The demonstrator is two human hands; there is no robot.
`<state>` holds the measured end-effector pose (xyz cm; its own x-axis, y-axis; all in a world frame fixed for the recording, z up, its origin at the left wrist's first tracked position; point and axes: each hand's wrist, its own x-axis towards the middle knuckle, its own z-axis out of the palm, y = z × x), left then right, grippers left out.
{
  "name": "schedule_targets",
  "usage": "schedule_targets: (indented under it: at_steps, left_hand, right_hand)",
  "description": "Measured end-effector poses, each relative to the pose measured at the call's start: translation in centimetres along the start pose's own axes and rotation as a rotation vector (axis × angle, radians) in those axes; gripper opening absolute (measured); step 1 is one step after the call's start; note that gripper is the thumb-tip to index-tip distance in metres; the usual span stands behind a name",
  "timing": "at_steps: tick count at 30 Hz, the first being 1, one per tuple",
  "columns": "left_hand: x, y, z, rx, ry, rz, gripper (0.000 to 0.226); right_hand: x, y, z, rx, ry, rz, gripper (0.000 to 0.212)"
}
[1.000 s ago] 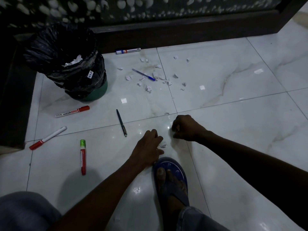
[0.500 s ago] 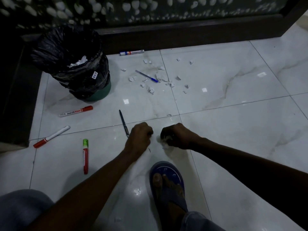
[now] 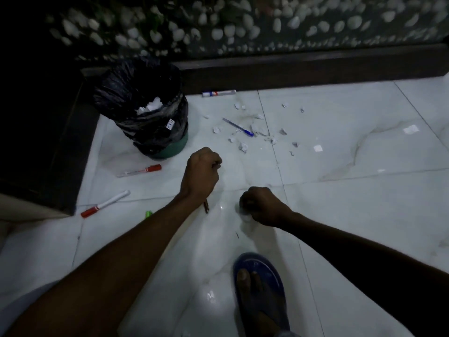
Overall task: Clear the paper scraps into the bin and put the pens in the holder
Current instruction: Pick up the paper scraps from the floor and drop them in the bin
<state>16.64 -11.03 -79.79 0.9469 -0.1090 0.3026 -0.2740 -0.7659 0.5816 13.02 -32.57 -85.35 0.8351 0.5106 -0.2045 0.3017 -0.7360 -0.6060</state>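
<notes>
My left hand (image 3: 201, 171) is a fist closed on small paper scraps that hardly show between the fingers. It hovers just right of the black-bagged green bin (image 3: 150, 122), which holds white paper. My right hand (image 3: 261, 205) rests low on the floor, closed on paper scraps, with white showing under it. More paper scraps (image 3: 243, 147) lie scattered further back around a blue pen (image 3: 239, 127). A dark pen (image 3: 206, 207) pokes out from under my left wrist. On the left lie a red marker (image 3: 139, 170) and a red-and-white marker (image 3: 105, 204).
A blue-and-red marker (image 3: 218, 93) lies against the dark skirting at the back. A green marker tip (image 3: 148, 213) peeks out beside my left forearm. My foot in a blue slipper (image 3: 260, 283) is planted below my right hand. A dark ledge borders the floor on the left.
My left hand closed into a fist, lifted off the floor and moved up and left toward the bin, covering the dark pen. My right hand stayed closed near the same spot.
</notes>
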Motion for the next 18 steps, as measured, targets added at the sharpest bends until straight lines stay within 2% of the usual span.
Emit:
schedule_targets:
  at_steps: [3,5,7,9,11,15,18]
  left_hand:
    - [2.7,0.6,-3.1,0.012,0.101,0.052,0.016]
    - [4.6,0.9,-5.8,0.039,0.201,0.092,0.016]
    - [6.6,0.4,-8.7,0.054,0.352,0.081,0.013]
    - [8.7,-1.2,-11.6,0.047,0.497,-0.004,0.009]
    - [10.5,-3.6,-13.8,0.035,0.537,-0.183,0.008]
    - [12.6,-7.3,-15.3,0.067,0.439,-0.456,0.012]
    - [13.0,-8.5,-16.1,0.126,0.321,-0.565,0.024]
  right_hand:
    - [5.2,-4.7,-2.4,0.445,0.334,0.131,0.011]
    - [9.1,-8.3,-4.9,0.723,0.454,0.101,0.009]
    - [12.6,-11.4,-7.7,0.838,0.546,0.023,0.013]
    - [15.6,-14.2,-10.3,0.826,0.631,-0.073,0.017]
    - [18.5,-16.4,-11.6,0.791,0.673,-0.159,0.021]
    - [22.9,-19.6,-12.1,0.575,0.604,-0.167,0.011]
    - [24.6,-20.7,-11.1,0.359,0.511,-0.197,0.015]
